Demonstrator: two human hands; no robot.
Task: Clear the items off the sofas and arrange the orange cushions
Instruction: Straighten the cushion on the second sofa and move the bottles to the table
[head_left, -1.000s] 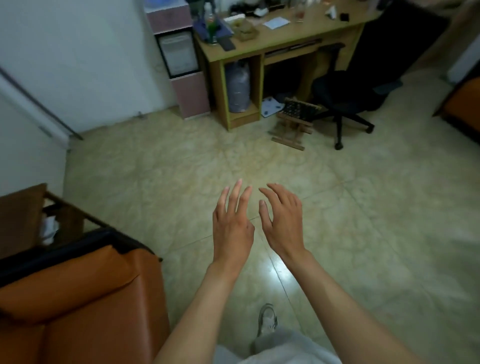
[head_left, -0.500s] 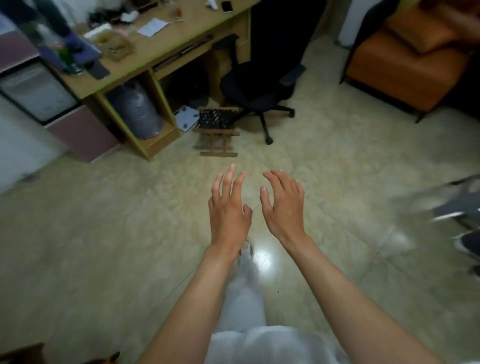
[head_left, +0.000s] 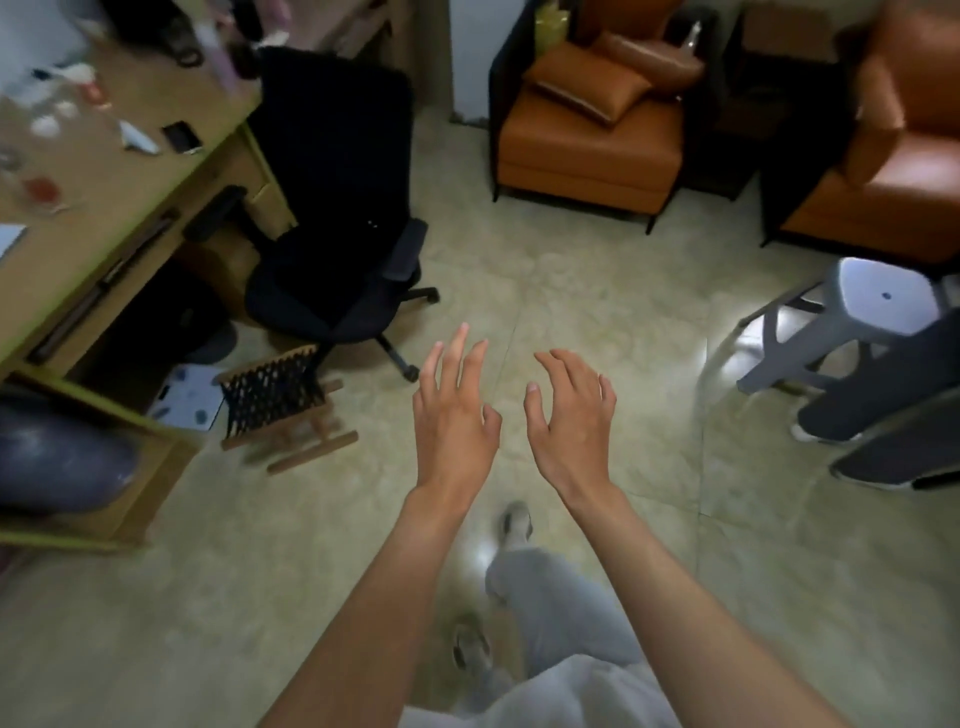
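Across the tiled floor stands an orange sofa (head_left: 587, 150) with two orange cushions, one flat (head_left: 587, 85) and a second (head_left: 649, 62) leaning behind it. A yellow item (head_left: 551, 23) sits at its back left corner. A second orange sofa (head_left: 893, 171) is at the far right, partly cut off. My left hand (head_left: 454, 415) and my right hand (head_left: 569, 421) hover side by side over the floor, fingers spread and relaxed, holding nothing, well short of both sofas.
A black office chair (head_left: 332, 208) and a wooden desk (head_left: 104, 197) with clutter stand on the left. A small wooden folding stool (head_left: 283, 405) lies near the desk. A grey plastic stool (head_left: 857, 317) and another person's legs (head_left: 883, 415) are on the right.
The view has swung right and forward: the first sofa left the frame, the desk slid left, and two orange sofas came into view ahead. Both hands stay empty in front.
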